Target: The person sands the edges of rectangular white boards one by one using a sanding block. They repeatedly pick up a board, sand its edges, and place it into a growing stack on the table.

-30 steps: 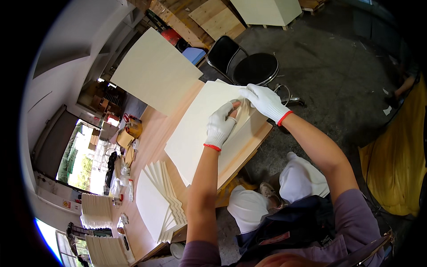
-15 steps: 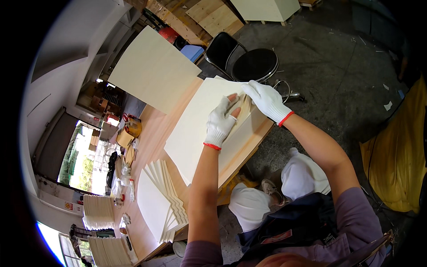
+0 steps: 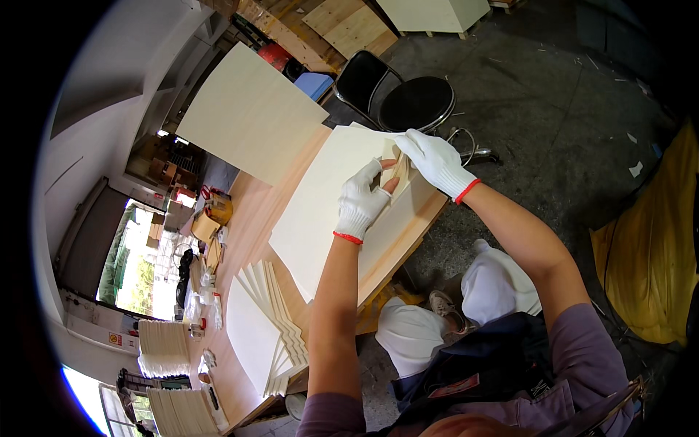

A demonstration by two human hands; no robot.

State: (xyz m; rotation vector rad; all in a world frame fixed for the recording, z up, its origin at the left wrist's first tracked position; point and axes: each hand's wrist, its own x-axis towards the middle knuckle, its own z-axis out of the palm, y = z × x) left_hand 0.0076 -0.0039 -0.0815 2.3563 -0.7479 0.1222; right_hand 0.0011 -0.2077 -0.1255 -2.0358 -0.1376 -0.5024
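A stack of thin cream sheets (image 3: 313, 211) lies on the wooden table in front of me. My right hand (image 3: 435, 162), in a white knitted glove with a red cuff, is closed over the far right corner of the upper sheets and bends them up. Their edges fan apart beneath it. My left hand (image 3: 364, 195) wears a matching glove with bare thumb and fingertip showing. Its thumb and forefinger are apart, touching the fanned edges, while the palm rests over the top sheet. The right hand's fingertips are partly hidden behind the sheets.
A fanned pile of sheets (image 3: 266, 328) lies at the table's near left. One large pale board (image 3: 251, 116) stretches past the far end. Tape and tools (image 3: 211, 218) line the left edge. Beyond the table stands a black chair (image 3: 415, 104); yellow sheeting (image 3: 644, 247) hangs at right.
My left thumb and forefinger have shifted slightly right along the fanned edges. The gap between the lifted sheets shows wider under my right hand, which has barely moved.
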